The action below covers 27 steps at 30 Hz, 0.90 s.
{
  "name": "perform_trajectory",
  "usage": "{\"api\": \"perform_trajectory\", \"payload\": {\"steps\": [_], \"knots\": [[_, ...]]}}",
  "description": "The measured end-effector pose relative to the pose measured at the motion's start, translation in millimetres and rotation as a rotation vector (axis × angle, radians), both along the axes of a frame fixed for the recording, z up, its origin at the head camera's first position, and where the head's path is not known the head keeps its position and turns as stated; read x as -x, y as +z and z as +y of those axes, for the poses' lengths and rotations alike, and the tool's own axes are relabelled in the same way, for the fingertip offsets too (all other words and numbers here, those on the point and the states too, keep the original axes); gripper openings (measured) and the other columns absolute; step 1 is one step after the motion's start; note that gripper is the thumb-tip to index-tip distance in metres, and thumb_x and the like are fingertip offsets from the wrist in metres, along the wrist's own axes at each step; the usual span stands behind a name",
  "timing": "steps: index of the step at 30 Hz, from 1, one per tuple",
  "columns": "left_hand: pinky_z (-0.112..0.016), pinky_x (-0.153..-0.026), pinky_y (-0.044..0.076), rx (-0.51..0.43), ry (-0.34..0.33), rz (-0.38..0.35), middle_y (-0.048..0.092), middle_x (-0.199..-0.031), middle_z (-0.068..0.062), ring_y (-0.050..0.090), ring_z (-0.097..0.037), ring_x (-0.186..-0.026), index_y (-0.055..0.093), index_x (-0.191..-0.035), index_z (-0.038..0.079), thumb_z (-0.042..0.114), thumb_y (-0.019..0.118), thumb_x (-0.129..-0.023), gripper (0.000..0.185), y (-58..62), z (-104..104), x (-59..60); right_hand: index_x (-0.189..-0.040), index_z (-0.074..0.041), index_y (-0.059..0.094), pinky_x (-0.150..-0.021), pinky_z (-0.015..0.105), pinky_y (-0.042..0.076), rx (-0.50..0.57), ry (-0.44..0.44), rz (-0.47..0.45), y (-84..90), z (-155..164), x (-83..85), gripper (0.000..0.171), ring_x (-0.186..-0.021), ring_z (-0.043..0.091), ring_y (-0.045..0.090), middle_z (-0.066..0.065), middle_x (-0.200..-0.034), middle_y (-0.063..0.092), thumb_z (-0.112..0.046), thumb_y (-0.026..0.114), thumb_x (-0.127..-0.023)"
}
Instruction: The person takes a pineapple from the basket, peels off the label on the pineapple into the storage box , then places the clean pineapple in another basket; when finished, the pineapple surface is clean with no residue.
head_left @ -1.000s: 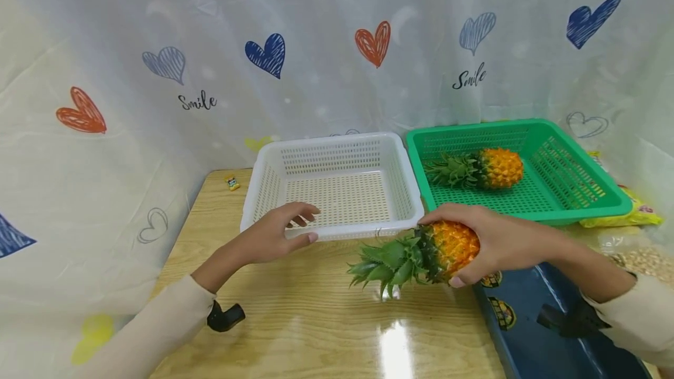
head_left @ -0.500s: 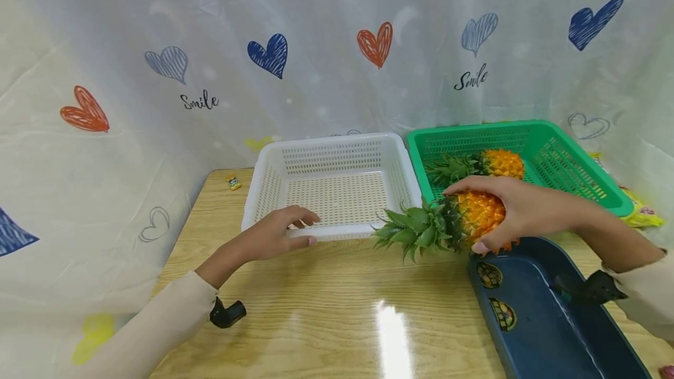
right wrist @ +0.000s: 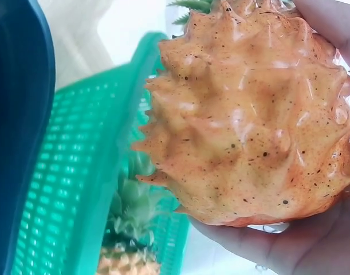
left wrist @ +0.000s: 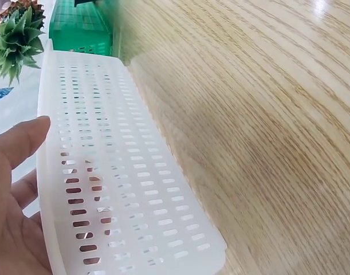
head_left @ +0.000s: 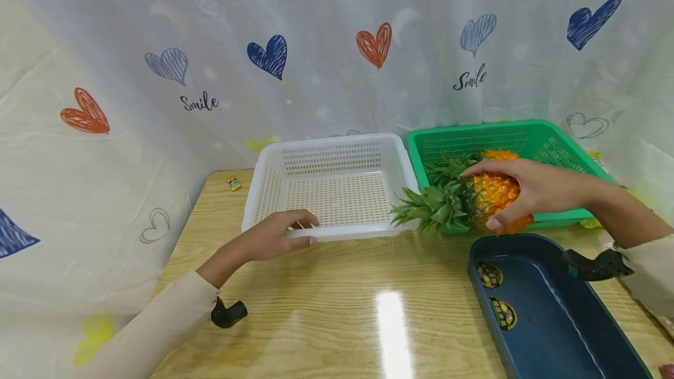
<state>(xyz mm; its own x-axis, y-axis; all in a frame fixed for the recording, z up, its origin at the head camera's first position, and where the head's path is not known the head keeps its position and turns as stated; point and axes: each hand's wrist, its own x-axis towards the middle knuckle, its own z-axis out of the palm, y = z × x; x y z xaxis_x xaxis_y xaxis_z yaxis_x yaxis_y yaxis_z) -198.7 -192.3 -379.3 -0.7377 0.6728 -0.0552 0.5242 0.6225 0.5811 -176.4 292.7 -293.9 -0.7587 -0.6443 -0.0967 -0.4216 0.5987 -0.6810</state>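
My right hand [head_left: 542,189] grips an orange pineapple [head_left: 495,192] by its body, its green crown pointing left. It is held over the front rim of the green basket [head_left: 563,218]; in the right wrist view the fruit's spiky skin [right wrist: 249,126] fills the middle. Inside that basket lies a second pineapple [head_left: 500,155], partly covered by the held one. At the front left, my left hand [head_left: 274,235] holds the rim of a white basket [head_left: 363,230], thumb outside and fingers over the inner side. Holes pierce the basket's wall [left wrist: 123,166] in the left wrist view.
A dark blue tray [head_left: 547,309] lies at the right, in front of the green basket. One small wrapped candy [head_left: 234,183] rests on the wooden table [head_left: 316,309] at the far left. Behind the baskets hangs a printed curtain [head_left: 321,92].
My right hand has carried the pineapple right and away from me, from above the table to the green basket's front rim. The left hand has barely moved at the white basket's rim.
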Motion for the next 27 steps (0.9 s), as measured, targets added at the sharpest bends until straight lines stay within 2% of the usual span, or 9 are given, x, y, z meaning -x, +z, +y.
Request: {"api": "perform_trajectory", "payload": {"steps": [3, 10, 17, 27], "knots": [[-0.042, -0.096, 0.05, -0.001, -0.011, -0.005, 0.066, -0.124, 0.002, 0.064, -0.018, -0.11, 0.064, -0.126, 0.018, 0.039, 0.064, -0.099, 0.034, 0.5, 0, 0.6, -0.147, -0.018, 0.044, -0.063, 0.032, 0.056, -0.009, -0.016, 0.024, -0.6, 5, 4.2, 0.076, -0.081, 0.016, 0.062, 0.012, -0.114, 0.054, -0.017, 0.083, -0.082], [-0.039, -0.09, 0.051, 0.004, -0.011, -0.013, 0.068, -0.113, 0.007, 0.064, -0.013, -0.103, 0.067, -0.118, 0.021, 0.042, 0.064, -0.098, 0.029, -0.1, 0, 2.3, -0.147, -0.017, 0.044, -0.062, 0.034, 0.057, -0.034, -0.037, 0.016, 0.5, 14, 12.5, 0.076, -0.083, 0.017, 0.062, 0.012, -0.117, 0.054, -0.017, 0.082, -0.082], [-0.039, -0.09, 0.051, 0.013, 0.005, -0.017, 0.068, -0.114, 0.006, 0.063, -0.014, -0.104, 0.067, -0.12, 0.02, 0.043, 0.064, -0.098, 0.032, -2.8, -1, 3.0, -0.147, -0.017, 0.044, -0.062, 0.034, 0.057, -0.047, -0.047, 0.021, 4.4, 24, 20.5, 0.074, -0.082, 0.019, 0.064, 0.013, -0.113, 0.057, -0.017, 0.081, -0.083], [-0.038, -0.089, 0.05, 0.013, 0.009, -0.023, 0.068, -0.113, 0.006, 0.062, -0.013, -0.103, 0.067, -0.12, 0.02, 0.044, 0.064, -0.098, 0.033, -2.8, -1, 2.8, -0.151, -0.008, 0.04, -0.062, 0.035, 0.057, -0.09, -0.059, 0.017, 5.4, 49, 36.2, 0.075, -0.08, 0.019, 0.062, 0.012, -0.109, 0.059, -0.012, 0.078, -0.086]]}}
